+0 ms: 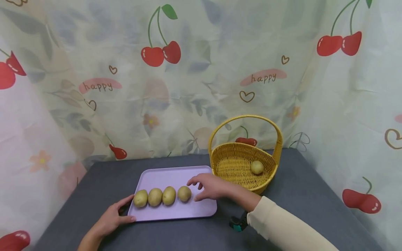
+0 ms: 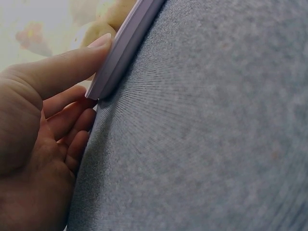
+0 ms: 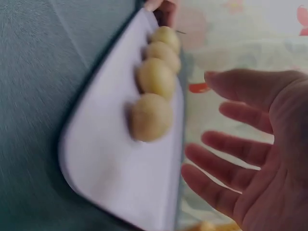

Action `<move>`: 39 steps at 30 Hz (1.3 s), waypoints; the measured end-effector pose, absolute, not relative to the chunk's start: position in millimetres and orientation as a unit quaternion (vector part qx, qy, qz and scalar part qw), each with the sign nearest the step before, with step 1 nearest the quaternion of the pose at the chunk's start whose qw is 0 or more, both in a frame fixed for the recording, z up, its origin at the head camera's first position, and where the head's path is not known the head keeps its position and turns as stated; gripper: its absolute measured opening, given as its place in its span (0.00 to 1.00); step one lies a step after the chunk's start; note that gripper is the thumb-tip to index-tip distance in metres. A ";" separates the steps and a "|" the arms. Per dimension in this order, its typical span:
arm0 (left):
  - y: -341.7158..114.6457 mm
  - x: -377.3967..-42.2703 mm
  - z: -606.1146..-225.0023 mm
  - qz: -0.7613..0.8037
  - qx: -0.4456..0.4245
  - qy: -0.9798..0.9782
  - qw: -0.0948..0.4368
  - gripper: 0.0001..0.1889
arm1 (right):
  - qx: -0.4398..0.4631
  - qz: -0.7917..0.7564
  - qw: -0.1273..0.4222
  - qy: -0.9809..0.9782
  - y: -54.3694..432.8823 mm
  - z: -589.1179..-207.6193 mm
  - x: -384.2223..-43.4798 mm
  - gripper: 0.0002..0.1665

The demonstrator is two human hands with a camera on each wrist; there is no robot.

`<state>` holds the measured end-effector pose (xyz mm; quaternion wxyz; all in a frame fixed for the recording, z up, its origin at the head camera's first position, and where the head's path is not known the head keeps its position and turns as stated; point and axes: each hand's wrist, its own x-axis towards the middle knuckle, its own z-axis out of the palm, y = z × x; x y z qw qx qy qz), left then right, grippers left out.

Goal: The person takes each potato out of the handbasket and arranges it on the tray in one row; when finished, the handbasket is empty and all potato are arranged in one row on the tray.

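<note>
Several potatoes (image 1: 155, 197) stand in a row on a lilac tray (image 1: 201, 209), from its left end to past its middle. My left hand (image 1: 110, 218) holds the tray's near left corner. In the left wrist view the thumb (image 2: 79, 62) lies against the tray rim, with the other fingers curled beside the corner. Over the tray's right part hovers my right hand (image 1: 211, 187), fingers spread and bent, just right of the rightmost potato (image 1: 184, 194). The right wrist view shows a gap between this hand (image 3: 260, 144) and that potato (image 3: 151, 118).
A yellow woven basket (image 1: 233, 167) with a tall arched handle (image 1: 246, 116) stands behind the tray's right end. One potato (image 1: 257, 167) lies inside it. A dark grey cloth (image 1: 176, 237) covers the table, and a cherry-print curtain (image 1: 194, 80) hangs behind and at both sides.
</note>
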<state>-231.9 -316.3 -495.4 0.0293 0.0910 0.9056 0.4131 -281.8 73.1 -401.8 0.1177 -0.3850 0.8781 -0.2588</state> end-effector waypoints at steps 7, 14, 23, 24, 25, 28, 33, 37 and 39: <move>-315.1 -232.1 -494.7 0.416 0.081 0.905 0.043 0.44 | -0.381 -0.265 0.129 0.877 114.6 -358.3 -285.8 0.23; -314.7 -231.7 -494.9 0.405 0.085 0.910 0.031 0.44 | -0.343 -0.246 0.104 0.900 163.3 -332.7 -309.4 0.15; -315.4 -231.9 -495.9 0.398 0.086 0.913 0.028 0.44 | -0.299 -0.206 0.124 0.923 207.8 -331.2 -342.5 0.14; -315.3 -232.3 -496.0 0.401 0.087 0.912 0.027 0.44 | -0.288 -0.206 0.125 0.927 210.8 -334.3 -346.0 0.16; -315.8 -232.4 -495.6 0.401 0.088 0.911 0.027 0.44 | -0.278 -0.209 0.126 0.929 213.0 -337.7 -349.5 0.17; -316.3 -232.8 -495.7 0.403 0.094 0.910 0.023 0.44 | -0.248 -0.229 0.131 0.932 218.9 -349.1 -359.6 0.20; -316.8 -232.3 -497.5 0.407 0.095 0.908 0.020 0.43 | -0.218 -0.234 0.123 0.939 224.8 -366.8 -372.8 0.23; -317.4 -232.0 -497.7 0.412 0.093 0.906 0.021 0.43 | -0.204 -0.216 0.131 0.946 226.8 -375.3 -378.9 0.24; -316.9 -232.5 -497.0 0.414 0.086 0.906 0.024 0.43 | -0.198 -0.207 0.143 0.947 229.1 -378.6 -381.1 0.24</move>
